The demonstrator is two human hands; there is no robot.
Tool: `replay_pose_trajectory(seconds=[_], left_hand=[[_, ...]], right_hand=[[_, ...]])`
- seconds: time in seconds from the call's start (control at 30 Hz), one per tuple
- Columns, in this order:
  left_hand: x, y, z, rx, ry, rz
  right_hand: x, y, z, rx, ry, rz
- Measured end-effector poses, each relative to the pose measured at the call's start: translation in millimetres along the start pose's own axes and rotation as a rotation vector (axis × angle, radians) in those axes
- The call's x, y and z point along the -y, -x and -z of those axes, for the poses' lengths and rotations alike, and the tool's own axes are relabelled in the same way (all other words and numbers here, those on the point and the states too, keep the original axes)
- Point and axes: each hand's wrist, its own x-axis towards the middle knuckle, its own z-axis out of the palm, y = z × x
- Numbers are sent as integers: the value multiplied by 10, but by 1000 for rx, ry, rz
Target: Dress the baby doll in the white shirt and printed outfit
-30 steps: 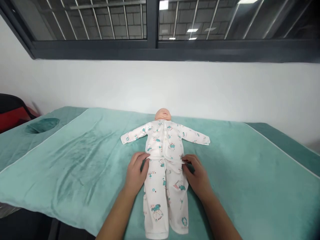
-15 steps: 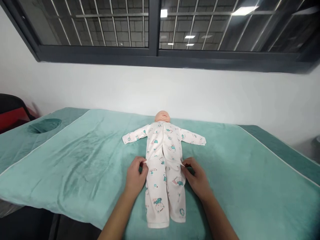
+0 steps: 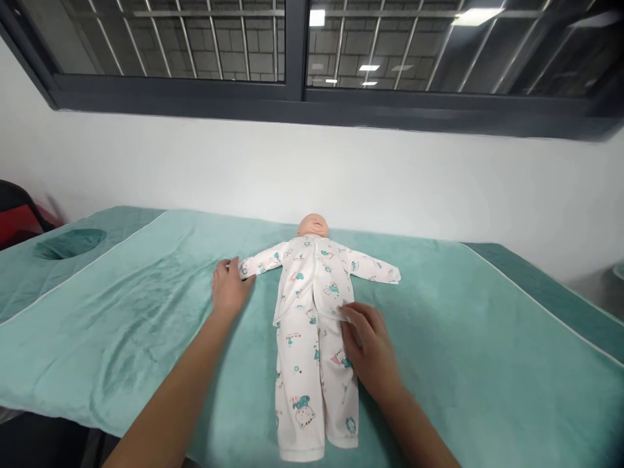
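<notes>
A baby doll [image 3: 314, 226] lies on its back on a teal towel [image 3: 146, 305], head toward the wall. It wears a white printed top [image 3: 316, 273] with both sleeves spread out and matching white trousers [image 3: 312, 383]. My left hand [image 3: 229, 289] rests at the cuff of the doll's left-side sleeve, fingers curled on the cuff end. My right hand [image 3: 368, 351] lies on the doll's hip, fingers pinching the lower hem of the top.
The towel covers a green padded table [image 3: 550, 273] against a white wall under a dark window. A round hole [image 3: 68, 242] sits in the table at far left. A red and black object [image 3: 17, 218] stands beyond the left edge.
My left hand has left the doll's waist and moved up and left to the sleeve cuff. My right hand stays at the hip, shifted slightly inward onto the hem.
</notes>
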Motion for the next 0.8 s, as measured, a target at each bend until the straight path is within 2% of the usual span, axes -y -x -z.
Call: replay_pose_trajectory(seconds=[0.07, 0.13, 0.27, 0.33, 0.4, 0.47, 0.5, 0.53, 0.6, 0.63, 0.7, 0.8], left_hand=[[81, -153, -33, 91, -70, -21], [132, -242, -55, 129, -111, -70], [168, -305, -86, 78, -116, -112], [174, -318, -95, 56, -117, -115], [174, -327, -97, 50, -126, -110], [164, -330, -92, 51, -140, -90], [154, -329, -87, 50, -148, -75], [144, -327, -82, 47, -157, -60], [123, -321, -72, 43, -169, -37], [116, -319, -68, 39, -173, -29], [114, -317, -64, 32, -177, -8], [135, -326, -67, 28, -185, 30]], right_hand=[[27, -114, -32, 24, 29, 45], [52, -189, -58, 47, 15, 83], [39, -254, -50, 177, -95, 145], [-102, -306, -3, 235, -126, 132], [-388, -394, 67, 174, -81, 11], [-789, -502, 146, 2, 66, -183], [-1005, -552, 183, -60, 134, -260], [-1215, -596, 216, -100, 280, -400], [-1563, -658, 262, -13, 433, -655], [-1688, -676, 273, 59, 461, -725], [-1843, -699, 274, 148, 454, -771], [-1935, -726, 263, 119, 421, -748]])
